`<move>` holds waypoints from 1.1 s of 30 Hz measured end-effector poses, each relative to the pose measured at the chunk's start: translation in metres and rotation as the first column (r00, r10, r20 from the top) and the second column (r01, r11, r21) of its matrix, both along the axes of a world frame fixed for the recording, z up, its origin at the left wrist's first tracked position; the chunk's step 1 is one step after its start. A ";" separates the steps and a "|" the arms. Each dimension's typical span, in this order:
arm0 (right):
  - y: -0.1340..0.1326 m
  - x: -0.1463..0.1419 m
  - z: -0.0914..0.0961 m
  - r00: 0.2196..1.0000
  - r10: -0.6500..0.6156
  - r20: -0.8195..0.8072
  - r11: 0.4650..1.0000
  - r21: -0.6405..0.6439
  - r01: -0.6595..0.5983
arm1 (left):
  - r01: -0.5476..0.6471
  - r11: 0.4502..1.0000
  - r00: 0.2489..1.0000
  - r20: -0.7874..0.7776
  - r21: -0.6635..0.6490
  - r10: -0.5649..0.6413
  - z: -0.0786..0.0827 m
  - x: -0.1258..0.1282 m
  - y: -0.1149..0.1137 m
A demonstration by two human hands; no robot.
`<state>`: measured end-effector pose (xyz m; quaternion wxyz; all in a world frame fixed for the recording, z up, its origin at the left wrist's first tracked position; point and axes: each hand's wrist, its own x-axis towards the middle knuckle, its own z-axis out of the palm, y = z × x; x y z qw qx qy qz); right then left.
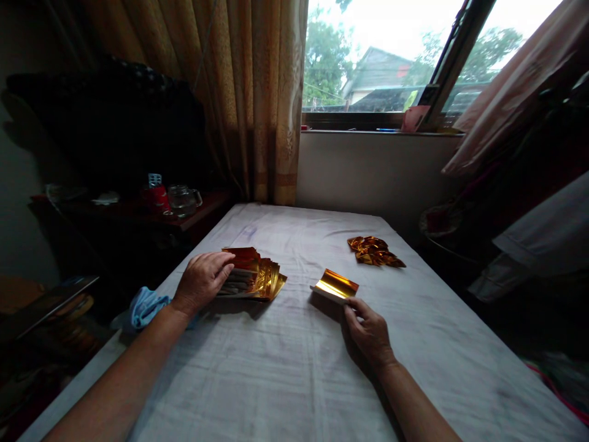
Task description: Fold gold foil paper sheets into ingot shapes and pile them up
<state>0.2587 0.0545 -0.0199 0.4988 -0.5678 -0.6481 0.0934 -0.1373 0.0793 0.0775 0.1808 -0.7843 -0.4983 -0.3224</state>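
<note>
My left hand [202,281] rests with curled fingers on a fanned stack of gold foil papers [255,279] on the white cloth-covered table [294,368]. My right hand [368,331] pinches the near edge of a single gold foil sheet [335,285], lifted slightly off the cloth. Farther back on the right lies a small pile of folded gold paper pieces [375,252], apart from both hands.
A blue cloth [145,306] lies at the table's left edge. A dark side table on the left carries a glass jug [183,199] and a red container [155,196]. Curtains [257,92] and a window [381,55] are behind; clothing hangs at right.
</note>
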 end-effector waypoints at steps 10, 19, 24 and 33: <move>-0.018 -0.011 0.012 0.991 0.130 0.012 0.990 0.051 -0.131 | 0.302 0.939 0.952 0.001 -0.164 -0.306 -0.064 0.112 -0.031; -0.031 -0.015 0.050 0.884 0.178 -0.433 0.969 -0.079 -0.234 | 0.390 0.884 0.911 0.249 -0.257 -0.329 -0.077 0.121 -0.032; -0.020 -0.014 0.072 0.781 0.070 -0.621 0.906 -0.287 -0.310 | 0.482 0.808 0.794 0.558 -0.339 -0.240 -0.057 0.126 -0.050; 0.028 -0.018 0.026 0.971 -0.033 -0.235 0.835 -0.541 -0.103 | 0.358 0.750 0.821 0.570 -0.556 0.031 -0.073 0.130 -0.050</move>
